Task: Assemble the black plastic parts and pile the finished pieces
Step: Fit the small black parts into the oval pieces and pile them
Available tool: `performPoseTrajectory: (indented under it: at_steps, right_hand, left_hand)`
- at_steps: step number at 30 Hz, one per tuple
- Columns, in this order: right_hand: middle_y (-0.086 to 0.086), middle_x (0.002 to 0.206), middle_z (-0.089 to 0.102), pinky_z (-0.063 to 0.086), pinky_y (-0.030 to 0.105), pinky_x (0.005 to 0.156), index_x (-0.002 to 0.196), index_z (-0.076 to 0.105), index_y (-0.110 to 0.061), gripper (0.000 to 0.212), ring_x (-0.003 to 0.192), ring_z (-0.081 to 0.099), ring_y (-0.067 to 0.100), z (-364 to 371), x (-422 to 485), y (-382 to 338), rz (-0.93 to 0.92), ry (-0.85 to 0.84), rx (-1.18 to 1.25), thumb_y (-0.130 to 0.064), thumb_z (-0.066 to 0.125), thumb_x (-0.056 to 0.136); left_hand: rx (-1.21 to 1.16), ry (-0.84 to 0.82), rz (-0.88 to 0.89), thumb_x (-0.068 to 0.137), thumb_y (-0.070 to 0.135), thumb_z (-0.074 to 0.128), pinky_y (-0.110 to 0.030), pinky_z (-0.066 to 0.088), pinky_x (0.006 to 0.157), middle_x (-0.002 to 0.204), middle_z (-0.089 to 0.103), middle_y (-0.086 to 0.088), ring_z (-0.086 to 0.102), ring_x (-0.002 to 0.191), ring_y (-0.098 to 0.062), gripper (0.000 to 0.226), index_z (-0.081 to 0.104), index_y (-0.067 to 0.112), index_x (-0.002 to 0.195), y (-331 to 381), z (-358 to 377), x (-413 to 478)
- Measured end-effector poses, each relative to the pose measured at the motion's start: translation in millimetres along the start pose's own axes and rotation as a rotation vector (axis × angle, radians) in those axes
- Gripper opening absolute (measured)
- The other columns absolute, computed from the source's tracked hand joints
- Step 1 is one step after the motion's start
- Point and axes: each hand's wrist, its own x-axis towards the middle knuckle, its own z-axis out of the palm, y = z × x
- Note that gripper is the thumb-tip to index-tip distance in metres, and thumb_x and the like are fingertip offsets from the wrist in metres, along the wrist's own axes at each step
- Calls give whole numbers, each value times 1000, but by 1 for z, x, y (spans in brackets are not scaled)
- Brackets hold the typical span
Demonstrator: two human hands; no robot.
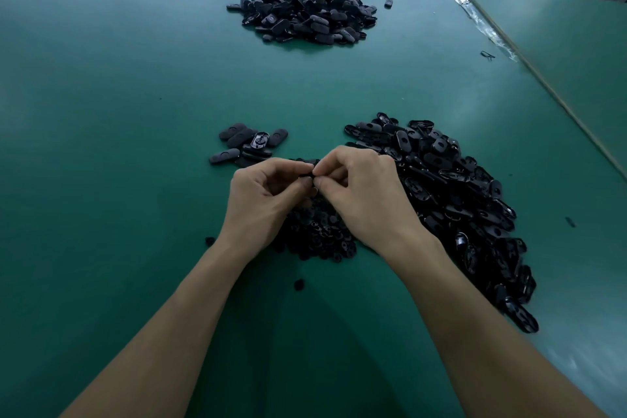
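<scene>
Toward the near edge of the desk (101, 112), about midway along it, both hands meet just above a heap of small parts (315, 231). The left hand (261, 193) and the right hand (363, 193) each have curled fingers and pinch the same black piece (306, 174) between thumb and fingertips. Most of that piece is hidden, so it cannot be told whether it is one part or two being pressed together. Gripping it from both sides probably lets each hand push against the other to snap the fit.

Beside the right hand, a long pile of oval shells (458, 207) runs along the desk's right side. It lies close enough to be reached without stretching. Just beyond the left hand lies a small group (244, 144) of closed ovals, and it seems to be where fresh finished pieces are dropped. A far pile (305, 7) sits near the far edge, well apart from the work. It is likely the finished stock, kept clear of loose parts. A second desk (559, 44) adjoins the right edge.
</scene>
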Motion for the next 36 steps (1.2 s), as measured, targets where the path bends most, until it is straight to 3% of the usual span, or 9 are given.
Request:
performPoseTrajectory:
  at_steps: [5, 11, 14, 17, 22, 26, 29, 36]
  right_hand:
    - [-3, 91, 72, 57, 32, 86, 99, 77, -22, 13, 94, 66, 14, 2, -1, -1, -1, 0, -9, -16, 68, 92]
    - [-1, 94, 73, 56, 37, 87, 100, 76, -23, 15, 92, 68, 17, 4, -1, -4, 23, 25, -20, -16, 65, 93]
    - [-2, 91, 72, 56, 30, 82, 100, 74, -22, 16, 89, 66, 14, 5, -2, -7, 29, 30, -10, -15, 61, 94]
    - [-7, 85, 67, 47, 12, 65, 98, 69, -24, 14, 79, 61, 4, 4, -2, -7, 38, 16, 13, -14, 60, 93]
    - [-9, 77, 63, 44, 10, 61, 93, 59, -22, 11, 78, 59, 5, 0, -1, -7, 81, 5, 66, -11, 61, 92]
    - [1, 88, 62, 49, 20, 63, 93, 52, -22, 10, 80, 60, 13, 1, -2, -7, 85, 11, 27, -15, 60, 93]
    - [4, 92, 60, 52, 36, 70, 92, 50, -22, 11, 87, 58, 21, 3, -3, -9, 77, -1, -9, -16, 59, 94]
    - [5, 87, 61, 53, 42, 72, 86, 52, -22, 14, 83, 59, 24, 4, -4, -13, 45, 29, -56, -13, 62, 92]
  left_hand:
    - [-9, 6, -8, 88, -5, 70, -22, 58, 67, 84, 78, -3, 73, 73, -13, 17, 73, 10, 94, 1, 0, 0]
    - [-30, 11, -25, 88, -4, 69, -27, 60, 69, 85, 78, -6, 74, 75, -17, 17, 73, 12, 94, 1, -1, 0]
    - [-23, 6, -23, 89, -6, 68, -30, 62, 72, 87, 78, -4, 74, 76, -16, 18, 73, 11, 94, 1, -1, 0]
    - [-25, 6, -25, 88, -6, 68, -29, 62, 73, 88, 78, -3, 74, 77, -15, 18, 72, 12, 92, 2, 0, 0]
    - [0, 5, -14, 88, -6, 69, -27, 61, 72, 84, 78, -4, 74, 75, -15, 20, 73, 12, 92, 1, -1, 0]
    - [5, -14, -11, 86, -6, 71, -25, 59, 73, 84, 78, -5, 74, 76, -16, 21, 73, 14, 93, 2, -3, -1]
    - [30, -13, -7, 85, -5, 73, -28, 60, 75, 84, 77, -4, 74, 76, -16, 21, 74, 15, 91, 2, -4, -1]
    - [77, -7, -6, 82, -5, 76, -22, 58, 72, 83, 77, 0, 72, 75, -11, 20, 72, 14, 89, 1, -2, 0]
